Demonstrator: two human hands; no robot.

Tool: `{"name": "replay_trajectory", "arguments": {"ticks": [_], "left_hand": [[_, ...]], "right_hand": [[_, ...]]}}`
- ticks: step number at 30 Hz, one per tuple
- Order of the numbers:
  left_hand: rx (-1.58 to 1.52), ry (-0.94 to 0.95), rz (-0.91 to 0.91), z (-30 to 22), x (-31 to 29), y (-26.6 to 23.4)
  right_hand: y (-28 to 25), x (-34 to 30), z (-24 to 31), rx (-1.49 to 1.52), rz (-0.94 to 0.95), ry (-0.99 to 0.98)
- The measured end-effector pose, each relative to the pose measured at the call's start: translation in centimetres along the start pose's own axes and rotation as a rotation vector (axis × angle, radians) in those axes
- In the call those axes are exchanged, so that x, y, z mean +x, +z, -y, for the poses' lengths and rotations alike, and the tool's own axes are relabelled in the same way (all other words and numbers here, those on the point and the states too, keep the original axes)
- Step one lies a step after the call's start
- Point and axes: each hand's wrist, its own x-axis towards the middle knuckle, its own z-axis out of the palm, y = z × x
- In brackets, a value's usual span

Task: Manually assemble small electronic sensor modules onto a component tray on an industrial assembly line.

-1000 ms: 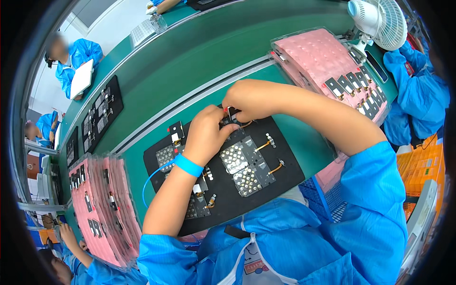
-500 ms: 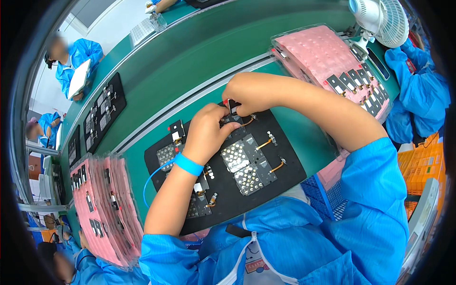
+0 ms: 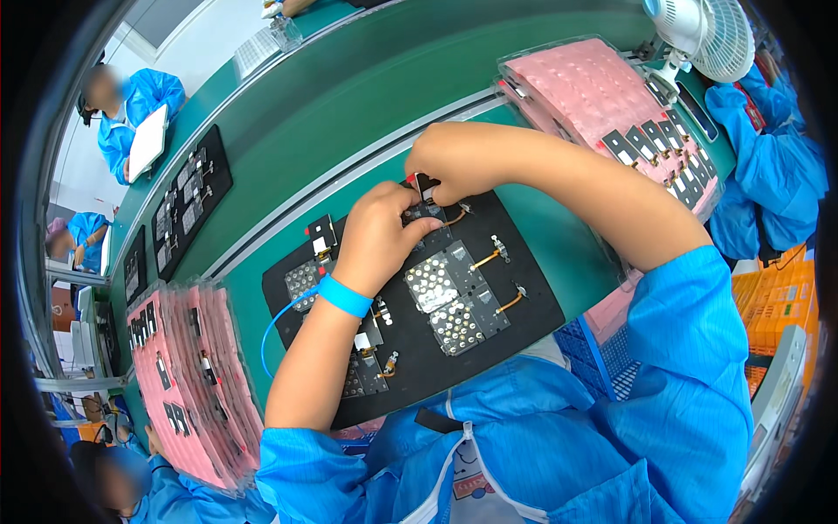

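My right hand (image 3: 445, 164) is closed, pinching a small flat black part (image 3: 424, 185) with a pale face and a red tab above the mat's far edge. Close beside it, my left hand (image 3: 381, 229) is bent over a circuit board (image 3: 426, 212), its thumb stretched toward the right fingertips. What the left fingers grip is hidden. The black mat (image 3: 524, 336) also carries boards with round metal dots (image 3: 432, 284) and orange flex cables (image 3: 485, 259). Left of my left hand lies another black part (image 3: 323, 234) with a white patch. A blue wrist strap (image 3: 346, 296) with a cord circles my left wrist.
Stacked pink trays (image 3: 188, 393) of black parts stand at left, more pink trays (image 3: 567, 83) at far right. A white fan (image 3: 698, 39) stands beyond them. Another mat with boards (image 3: 190, 201) lies across the green bench (image 3: 349, 100). Co-workers in blue sit at left.
Both hands stay at the same board, with only slight finger shifts. The black part in my right hand shows a little more of its pale face. The whole view has shifted slightly.
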Motion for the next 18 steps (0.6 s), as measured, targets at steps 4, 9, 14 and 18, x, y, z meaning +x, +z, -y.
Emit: {"name": "replay_trajectory", "arguments": {"ticks": [4,9,14,18], "left_hand": [[-0.009,-0.001,-0.014,-0.06,-0.12,0.01],[0.009,0.069,-0.053,0.45,-0.11,0.28],[-0.012,0.053,-0.056,0.50,-0.14,0.32],[-0.021,-0.014,-0.007,-0.01,-0.09,0.12]], "right_hand": [[0.02,-0.18,-0.04,-0.012,-0.032,-0.012],[0.14,-0.08,0.22,-0.026,-0.049,-0.023],[0.68,-0.22,0.12,-0.048,-0.114,-0.070],[0.67,-0.23,-0.06,-0.040,-0.075,0.003]]}}
